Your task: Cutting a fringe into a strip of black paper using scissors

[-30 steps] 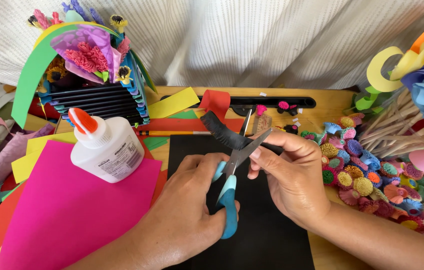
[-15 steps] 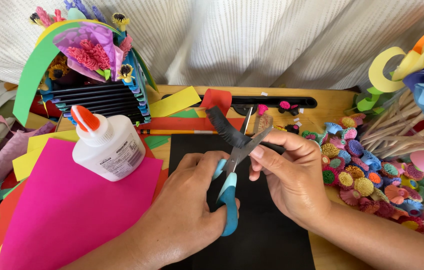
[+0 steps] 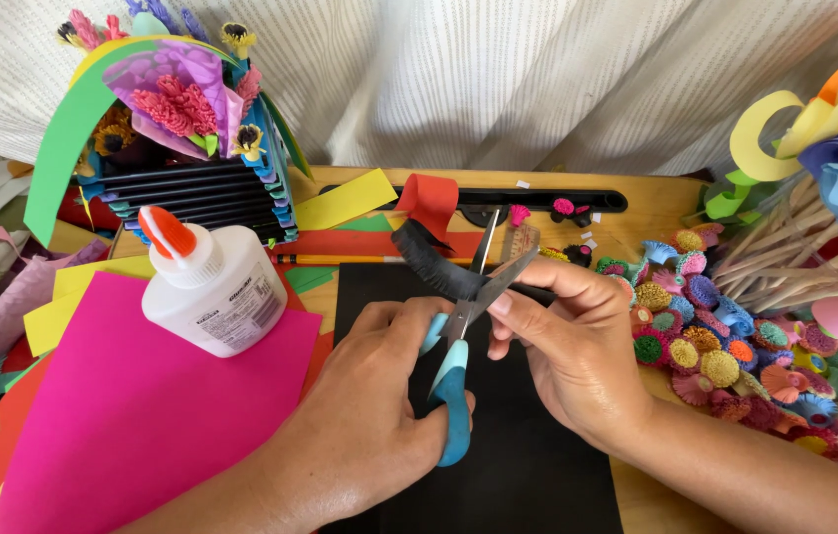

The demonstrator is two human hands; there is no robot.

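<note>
My left hand [image 3: 369, 415] grips the scissors [image 3: 463, 336], blades open around the black fringed strip [image 3: 434, 262] that my right fingers [image 3: 518, 307] pinch above the black sheet [image 3: 498, 455] on the counter [image 3: 651, 203], so I judge that fringe cutting is in progress, and it needs short, even snips.

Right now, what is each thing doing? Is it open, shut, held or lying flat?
Scissors: open, in the left hand.
Black fringed strip: pinched by the right hand, between the blades.
Glue bottle: upright, orange cap shut.
Pink paper: lying flat.
Black sheet: lying flat.
</note>
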